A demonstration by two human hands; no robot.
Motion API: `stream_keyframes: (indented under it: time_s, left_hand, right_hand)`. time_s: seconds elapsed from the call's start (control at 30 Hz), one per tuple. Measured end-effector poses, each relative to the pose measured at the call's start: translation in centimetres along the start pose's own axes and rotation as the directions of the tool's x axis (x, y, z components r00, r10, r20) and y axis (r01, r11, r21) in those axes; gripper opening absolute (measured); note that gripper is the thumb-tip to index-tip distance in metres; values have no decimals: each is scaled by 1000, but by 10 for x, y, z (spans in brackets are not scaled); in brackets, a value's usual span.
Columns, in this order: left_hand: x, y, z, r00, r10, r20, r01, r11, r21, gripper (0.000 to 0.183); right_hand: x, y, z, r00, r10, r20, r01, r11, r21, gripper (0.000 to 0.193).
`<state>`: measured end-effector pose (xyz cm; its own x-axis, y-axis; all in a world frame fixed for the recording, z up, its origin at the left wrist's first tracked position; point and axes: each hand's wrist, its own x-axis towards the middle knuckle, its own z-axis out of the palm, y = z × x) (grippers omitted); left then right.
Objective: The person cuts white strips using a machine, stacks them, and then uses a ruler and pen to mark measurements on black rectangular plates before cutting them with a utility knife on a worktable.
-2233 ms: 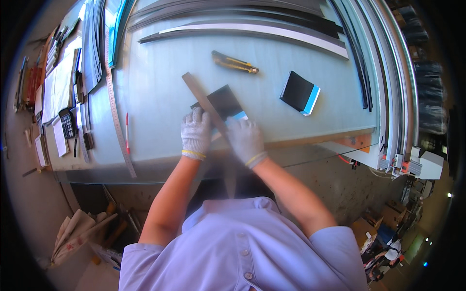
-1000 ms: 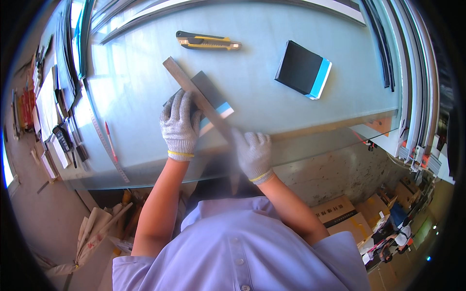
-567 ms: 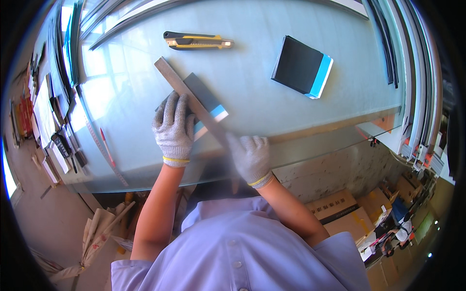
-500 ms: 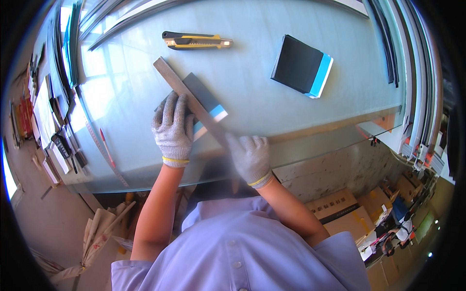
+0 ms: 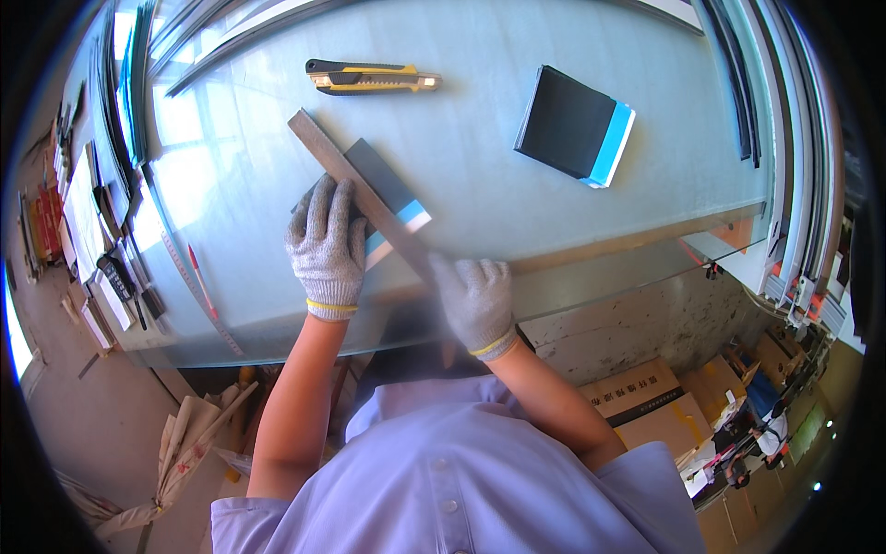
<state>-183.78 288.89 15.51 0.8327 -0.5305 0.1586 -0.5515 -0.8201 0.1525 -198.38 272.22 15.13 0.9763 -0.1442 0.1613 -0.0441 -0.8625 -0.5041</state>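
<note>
A long, flat brownish-grey bar [image 5: 325, 150] lies slantwise over a small dark grey card [image 5: 380, 175] with a blue-and-white end. My left hand [image 5: 325, 242], in a grey knitted glove, holds the card's left part, fingers bent over it and thumb beside the bar. At the bar's lower end, my gloved right hand [image 5: 477, 300] is closed around it; that end is blurred and mostly hidden. Farther off, a yellow-and-black utility knife [image 5: 374, 78] lies on the glass-topped table [image 5: 461, 185]. Right of it rests a stack of black cards [image 5: 565, 122] with a blue-and-white edge.
A red pen [image 5: 199, 277] and a measuring tape [image 5: 185, 268] lie at the table's left. Dark strips [image 5: 729, 83] run along the right side, beside long pale profiles [image 5: 784, 138]. Cardboard boxes [image 5: 637, 388] stand below the table's near edge at right.
Both hands, the bar and the card keep nearly the same places. The whole picture has shifted only very slightly.
</note>
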Motion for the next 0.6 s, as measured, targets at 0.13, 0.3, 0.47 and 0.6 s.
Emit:
stream_keyframes:
  time_s: [0.13, 0.3, 0.47, 0.6]
  left_hand:
    - [0, 0, 0, 1000, 5, -7, -5, 1000, 23, 45]
    - [-2, -1, 0, 999, -32, 24, 33, 999, -27, 44]
    - [-2, -1, 0, 999, -27, 18, 28, 1000, -9, 45]
    - [-1, 0, -1, 1000, -24, 17, 24, 1000, -14, 45]
  right_hand:
    - [0, 0, 0, 1000, 2, 3, -2, 1000, -9, 41]
    - [1, -1, 3, 999, 5, -33, -5, 1000, -5, 41]
    - [1, -1, 2, 999, 7, -35, -6, 1000, 19, 40]
    - [2, -2, -2, 1000, 13, -7, -13, 1000, 25, 38]
